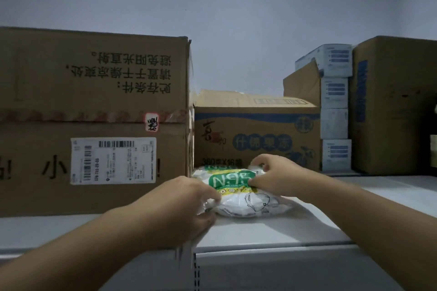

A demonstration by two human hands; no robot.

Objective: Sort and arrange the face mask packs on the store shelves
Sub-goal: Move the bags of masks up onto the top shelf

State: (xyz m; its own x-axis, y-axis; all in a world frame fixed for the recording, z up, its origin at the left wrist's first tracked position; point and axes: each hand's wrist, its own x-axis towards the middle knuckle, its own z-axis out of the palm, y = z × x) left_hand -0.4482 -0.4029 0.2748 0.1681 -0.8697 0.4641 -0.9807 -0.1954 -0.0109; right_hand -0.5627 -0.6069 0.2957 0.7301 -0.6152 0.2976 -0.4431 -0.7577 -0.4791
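Observation:
A clear plastic pack of white face masks with a green N95 label (238,192) lies on the white top shelf (272,229), its label upside down to me. A second pack (212,168) peeks out behind or under it. My left hand (186,205) grips the pack's near left edge, fingers curled round the plastic. My right hand (272,175) pinches the pack's far right side from above. The packs sit in the gap in front of a low carton.
A large brown carton (94,113) with a shipping label stands at the left. A smaller fruit-jelly carton (257,130) sits behind the packs. Stacked white-blue boxes (335,111) and another tall carton (395,106) stand at the right. The shelf's front edge (272,247) runs below my hands.

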